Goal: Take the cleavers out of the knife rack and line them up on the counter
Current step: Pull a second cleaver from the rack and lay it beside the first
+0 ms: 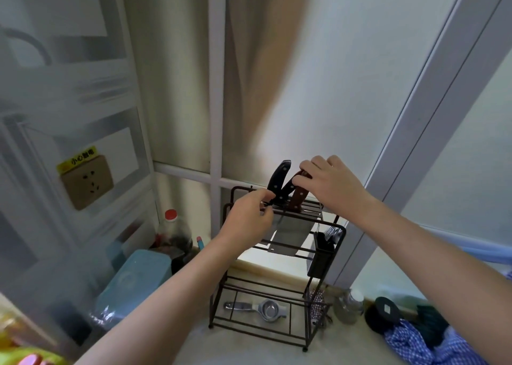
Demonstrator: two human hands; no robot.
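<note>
The knife rack (pixel 279 256), a dark wire frame, stands on the pale counter (pixel 249 348) against the window frame, with the cleavers stored handle-up in its top slots so the blades hang inside the frame, away from reaching fingers. Three handles show: two black handles (pixel 280 177) crossing one another and a brown handle (pixel 299 198) just beside them to the right. One broad cleaver blade (pixel 291 234) is visible below the slots, tilted, within the rack. The left hand (pixel 249 218) is at the base of the black handles, thumb and forefinger pinched nearly closed; it appears to steady or grip the lower handle, though the exact contact is blurred. The right hand (pixel 329 183) comes from above, fingers curled down around the upper end of a handle, seemingly the brown one; whether the grip is fully closed cannot be told. All cleavers remain in the rack; none lies on the counter. A metal strainer (pixel 263 309) rests on the rack's lowest shelf, clear of the blades' path upward.
</note>
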